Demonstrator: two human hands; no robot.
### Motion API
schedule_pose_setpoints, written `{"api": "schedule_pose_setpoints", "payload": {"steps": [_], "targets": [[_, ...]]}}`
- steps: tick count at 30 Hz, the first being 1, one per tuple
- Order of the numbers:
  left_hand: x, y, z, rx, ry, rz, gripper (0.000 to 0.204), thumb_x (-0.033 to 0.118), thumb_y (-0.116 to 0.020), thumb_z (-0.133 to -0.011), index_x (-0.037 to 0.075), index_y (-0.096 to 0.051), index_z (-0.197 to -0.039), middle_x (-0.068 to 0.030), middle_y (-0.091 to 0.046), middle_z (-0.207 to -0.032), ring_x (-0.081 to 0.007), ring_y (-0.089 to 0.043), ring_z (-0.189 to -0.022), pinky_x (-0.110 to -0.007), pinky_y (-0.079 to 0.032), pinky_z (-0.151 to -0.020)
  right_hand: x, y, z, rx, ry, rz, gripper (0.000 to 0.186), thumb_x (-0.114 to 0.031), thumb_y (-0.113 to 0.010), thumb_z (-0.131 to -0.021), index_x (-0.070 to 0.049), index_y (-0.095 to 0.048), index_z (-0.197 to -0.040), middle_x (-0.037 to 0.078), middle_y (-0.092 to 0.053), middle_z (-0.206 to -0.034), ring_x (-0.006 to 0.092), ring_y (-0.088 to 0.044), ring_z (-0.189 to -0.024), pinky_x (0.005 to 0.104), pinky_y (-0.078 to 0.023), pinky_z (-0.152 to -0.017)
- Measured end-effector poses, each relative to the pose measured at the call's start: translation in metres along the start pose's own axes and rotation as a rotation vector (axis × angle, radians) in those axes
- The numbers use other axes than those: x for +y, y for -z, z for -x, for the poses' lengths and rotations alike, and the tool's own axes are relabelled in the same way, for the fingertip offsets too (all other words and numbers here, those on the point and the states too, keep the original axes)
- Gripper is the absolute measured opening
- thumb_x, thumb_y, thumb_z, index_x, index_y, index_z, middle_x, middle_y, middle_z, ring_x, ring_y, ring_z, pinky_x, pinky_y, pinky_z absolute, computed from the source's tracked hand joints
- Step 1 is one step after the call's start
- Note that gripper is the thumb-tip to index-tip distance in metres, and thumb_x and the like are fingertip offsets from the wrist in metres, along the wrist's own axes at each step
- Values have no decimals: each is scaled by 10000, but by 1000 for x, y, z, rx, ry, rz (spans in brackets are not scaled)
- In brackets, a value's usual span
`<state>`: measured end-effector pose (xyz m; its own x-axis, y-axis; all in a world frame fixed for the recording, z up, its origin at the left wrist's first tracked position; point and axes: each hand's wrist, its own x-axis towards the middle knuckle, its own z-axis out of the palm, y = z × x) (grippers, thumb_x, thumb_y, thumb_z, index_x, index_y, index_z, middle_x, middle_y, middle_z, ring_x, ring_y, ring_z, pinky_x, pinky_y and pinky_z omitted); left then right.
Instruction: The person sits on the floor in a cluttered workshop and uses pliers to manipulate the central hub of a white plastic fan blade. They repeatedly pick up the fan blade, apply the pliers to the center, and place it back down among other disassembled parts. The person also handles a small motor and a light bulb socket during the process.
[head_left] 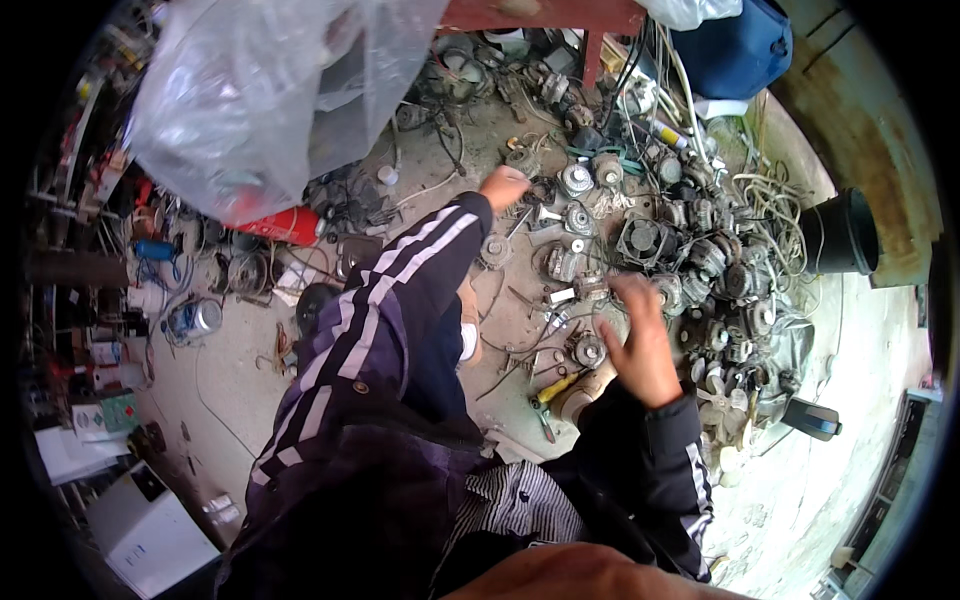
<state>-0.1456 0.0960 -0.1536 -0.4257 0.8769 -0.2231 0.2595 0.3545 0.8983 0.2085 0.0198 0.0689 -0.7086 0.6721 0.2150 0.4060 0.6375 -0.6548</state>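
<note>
My left hand [505, 188] reaches forward with curled fingers among dusty motor parts, close to a silver motor [576, 179] and a metal shaft piece [548, 215]; what it grips, if anything, is hidden. My right hand [640, 340] is lower right, with fingers apart and nothing visible in it, over a small round motor [588, 350]. A yellow-handled tool [555, 388] lies on the concrete below it, beside loose screws and metal bits.
Piled motors [710, 250] and tangled cables [770, 200] fill the right. A plastic sheet [260, 100], red cylinder [285, 225] and cluttered shelving [70, 270] are left. A red wooden stand [540, 14], blue drum [730, 45] and black bucket [838, 230] border the area.
</note>
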Motion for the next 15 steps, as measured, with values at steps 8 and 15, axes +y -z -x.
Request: {"api": "schedule_pose_setpoints", "payload": {"steps": [8, 15], "targets": [[-90, 46, -99, 148, 417, 254, 442, 319, -554, -883, 92, -516, -1261, -24, -573, -1157, -171, -547, -1055, -386, -424, -871, 12, 5, -23, -505, -248, -36, 515, -231, -657, -808, -57, -476, -1258, 172, -544, -1062, 353, -550, -925, 418, -448, -799], [-110, 74, -191, 153, 368, 187, 392, 313, -568, -892, 107, -540, -1224, -31, -575, -1143, -169, -563, -1036, -320, -439, -818, 38, 12, -53, -490, -412, 29, 533, -201, -681, -765, -67, -495, -1246, 154, -533, -1115, 338, -527, -970, 413, -423, -846]]}}
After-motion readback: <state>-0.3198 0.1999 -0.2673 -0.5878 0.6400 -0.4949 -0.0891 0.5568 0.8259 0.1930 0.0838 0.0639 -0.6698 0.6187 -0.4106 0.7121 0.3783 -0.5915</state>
